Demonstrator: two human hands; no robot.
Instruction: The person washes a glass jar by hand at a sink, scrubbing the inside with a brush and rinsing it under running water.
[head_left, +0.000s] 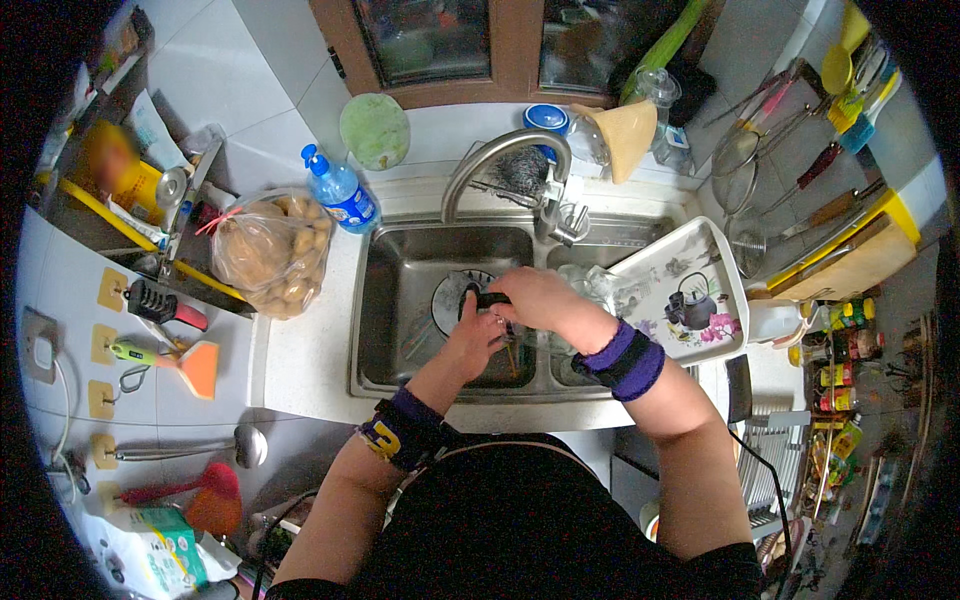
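Over the left basin of the steel sink (390, 255), my two hands meet at a small black object (489, 299), mostly covered by the fingers; its exact kind is unclear. My right hand (541, 298) grips it from above. The thumb and fingers of my left hand (474, 337) close on its near side. Beneath them, a round white dish with a dark rim (445, 301) lies in the basin, partly hidden. Thin sticks like chopsticks (420, 337) rest on the basin floor. Clear glassware (577, 279) is beside my right wrist, over the right basin.
A curved faucet (459, 176) arches over the divider. A white patterned tray (686, 285) leans across the right basin. A blue soap bottle (346, 196) and a bag of potatoes (277, 251) stand left. A green melon (374, 132) sits on the back ledge. Utensils hang on both sides.
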